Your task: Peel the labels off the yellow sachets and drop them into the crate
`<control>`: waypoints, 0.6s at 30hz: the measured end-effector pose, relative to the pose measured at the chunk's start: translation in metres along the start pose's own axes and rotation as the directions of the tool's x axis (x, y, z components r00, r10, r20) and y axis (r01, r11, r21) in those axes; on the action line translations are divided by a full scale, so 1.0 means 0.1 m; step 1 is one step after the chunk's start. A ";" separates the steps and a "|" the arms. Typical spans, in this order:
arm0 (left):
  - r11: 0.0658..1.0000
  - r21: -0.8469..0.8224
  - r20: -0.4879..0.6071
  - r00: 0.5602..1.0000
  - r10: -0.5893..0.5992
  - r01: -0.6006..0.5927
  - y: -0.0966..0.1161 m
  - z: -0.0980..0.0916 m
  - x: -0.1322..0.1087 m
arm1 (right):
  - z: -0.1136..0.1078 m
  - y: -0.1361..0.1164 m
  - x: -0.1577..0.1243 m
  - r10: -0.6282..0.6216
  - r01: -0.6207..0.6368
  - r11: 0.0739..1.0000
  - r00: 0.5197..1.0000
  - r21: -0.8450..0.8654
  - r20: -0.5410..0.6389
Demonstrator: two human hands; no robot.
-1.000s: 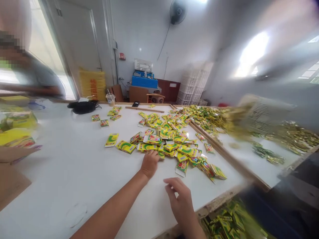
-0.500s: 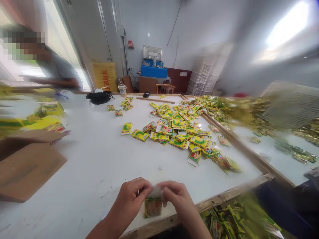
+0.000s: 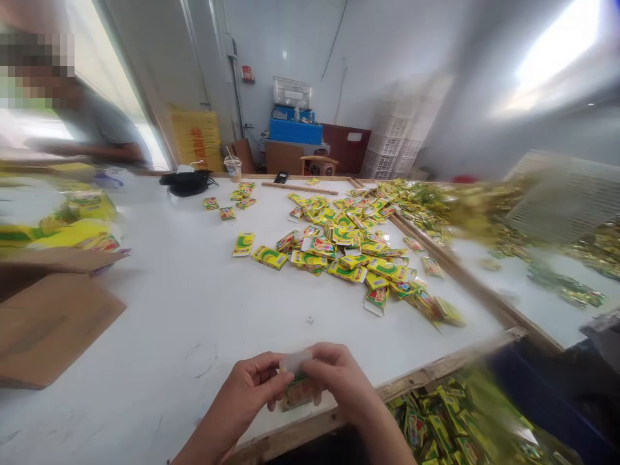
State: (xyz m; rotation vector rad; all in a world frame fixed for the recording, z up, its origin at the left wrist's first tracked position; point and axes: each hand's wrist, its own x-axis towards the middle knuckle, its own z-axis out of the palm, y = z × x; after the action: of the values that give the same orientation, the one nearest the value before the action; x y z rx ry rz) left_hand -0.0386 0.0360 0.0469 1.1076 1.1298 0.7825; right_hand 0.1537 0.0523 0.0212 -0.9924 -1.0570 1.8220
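Near the front edge of the white table (image 3: 194, 323), both hands are closed on one small green-and-yellow carton (image 3: 296, 395). My left hand (image 3: 254, 391) pinches it from the left, thumb across its upper edge. From the right, my right hand (image 3: 334, 374) grips it with thumb and fingers at the pale end flap (image 3: 295, 360). Fingers cover much of the carton, and its printed face is blurred. Beyond the hands lies a loose pile of similar yellow-green cartons (image 3: 353, 268), some with white flaps sticking out.
At the left stands an open cardboard box (image 3: 62, 329). A wooden strip (image 3: 436, 265) divides the table from foil packets (image 3: 421, 206) at right. Below the front edge are more cartons (image 3: 440, 426). A black bag (image 3: 186, 183) and a cup (image 3: 233, 168) sit far back; a person (image 3: 97, 123) is at left.
The fingers have shifted on the carton, with the left thumb now over its top and the right hand closer in at the flap. The view has tilted slightly.
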 end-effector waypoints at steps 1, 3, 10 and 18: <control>1.000 -0.017 0.006 1.000 0.002 -0.002 -0.02 0.00 0.00 | 0.01 0.00 0.01 0.003 -0.003 1.000 1.000 -0.002 0.001; 0.998 -0.065 -0.007 1.000 -0.017 0.016 -0.04 0.02 0.01 | 0.04 -0.01 0.03 0.017 -0.018 1.000 0.999 -0.024 -0.033; 0.983 -0.169 -0.095 0.991 -0.095 0.078 -0.19 0.08 0.04 | 0.14 0.00 0.06 -0.048 0.036 0.996 0.990 -0.086 -0.135; 0.932 0.234 -0.306 0.889 0.340 -0.276 -0.48 -0.01 0.03 | -0.02 -0.03 0.01 -0.119 0.118 0.993 0.991 -0.026 -0.060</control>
State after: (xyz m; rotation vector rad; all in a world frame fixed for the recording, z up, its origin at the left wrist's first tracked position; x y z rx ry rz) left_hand -0.0406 0.0248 0.0000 1.3652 1.3550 1.1739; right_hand 0.1561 0.0550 0.0229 -0.9721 -1.0786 1.6772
